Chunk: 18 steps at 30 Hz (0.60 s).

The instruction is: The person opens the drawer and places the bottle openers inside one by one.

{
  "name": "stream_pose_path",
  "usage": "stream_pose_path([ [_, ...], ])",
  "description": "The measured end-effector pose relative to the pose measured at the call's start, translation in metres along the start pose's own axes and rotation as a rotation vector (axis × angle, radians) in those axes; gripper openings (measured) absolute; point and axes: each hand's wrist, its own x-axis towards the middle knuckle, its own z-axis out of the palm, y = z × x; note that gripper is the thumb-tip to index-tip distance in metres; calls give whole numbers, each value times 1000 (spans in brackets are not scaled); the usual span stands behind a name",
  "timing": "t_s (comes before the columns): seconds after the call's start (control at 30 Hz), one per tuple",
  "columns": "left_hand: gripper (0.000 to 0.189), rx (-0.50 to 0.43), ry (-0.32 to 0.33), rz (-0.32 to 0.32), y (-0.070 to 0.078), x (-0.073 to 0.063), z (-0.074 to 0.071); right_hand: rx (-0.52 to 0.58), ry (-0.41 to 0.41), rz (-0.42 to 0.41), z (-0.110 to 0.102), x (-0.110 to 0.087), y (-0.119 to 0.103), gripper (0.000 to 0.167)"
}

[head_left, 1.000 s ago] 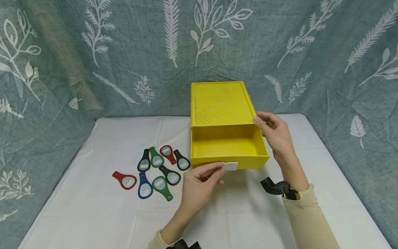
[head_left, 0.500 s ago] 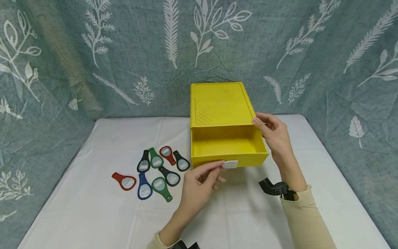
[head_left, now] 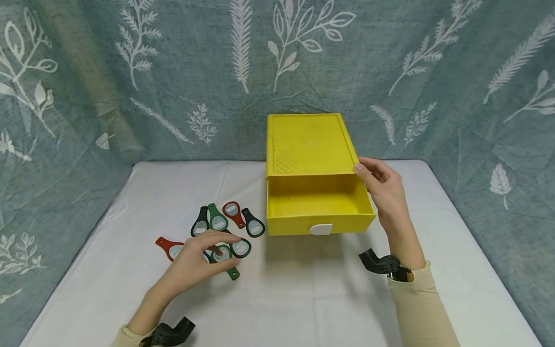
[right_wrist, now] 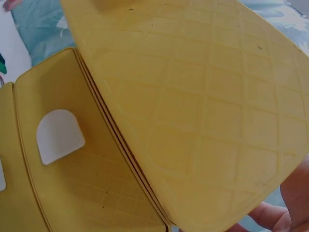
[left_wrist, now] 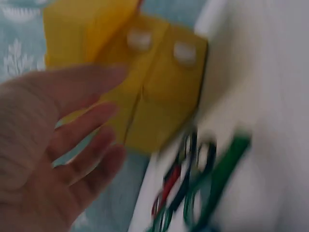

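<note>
In the head view, a yellow drawer unit (head_left: 310, 144) stands at the back of the table with its top drawer (head_left: 321, 224) pulled out. I see no contents in that drawer, and its front bears a white handle (head_left: 321, 229). My right hand (head_left: 383, 185) grips the unit's right side, thumb at the top front corner. To the left, my left hand (head_left: 199, 260) hovers over several bottle openers, thumb and fingers spread apart, holding nothing. It partly hides a green bottle opener (head_left: 233, 273), a blue one and a red one (head_left: 165, 246). A black bottle opener (head_left: 254, 224) lies nearest the unit.
Lower drawers with a white handle (right_wrist: 60, 135) show in the right wrist view, beneath the pulled-out drawer's ribbed underside (right_wrist: 207, 96). A white cloth (head_left: 312, 299) covers the table. Behind hangs a blue-green leaf-patterned curtain (head_left: 195, 58).
My left hand has let go of the white handle and moved left over the bottle openers. The drawer stays out, and my right hand keeps its place on the unit.
</note>
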Motion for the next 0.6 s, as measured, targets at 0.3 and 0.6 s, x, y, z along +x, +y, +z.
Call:
stream_pose_path([
  [0.3, 56, 114, -170, -120, -35, -7, -26, 56, 26, -18, 1, 1, 4, 49],
  [0.6, 54, 171, -163, -161, -46, -9, -21, 95, 50, -21, 4, 2, 5, 47],
])
